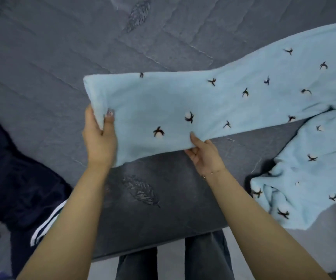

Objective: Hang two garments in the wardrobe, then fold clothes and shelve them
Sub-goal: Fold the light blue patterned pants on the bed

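A person's left hand grips the folded end of a pale blue fleece garment — thumb on top, fingers curled beneath — while the right hand pinches its near edge, lifting the cloth just above a grey quilted bed. The garment, dotted with small dark motifs, trails off to the right, one part hanging over the bed's edge — a dark navy garment with white stripes lies at left.

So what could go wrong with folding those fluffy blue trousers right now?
The other leg of the light blue trousers droops over the bed's edge at the right; its weight might drag the fold crooked. The left hand and right hand grip only one leg's end, so it could slip.
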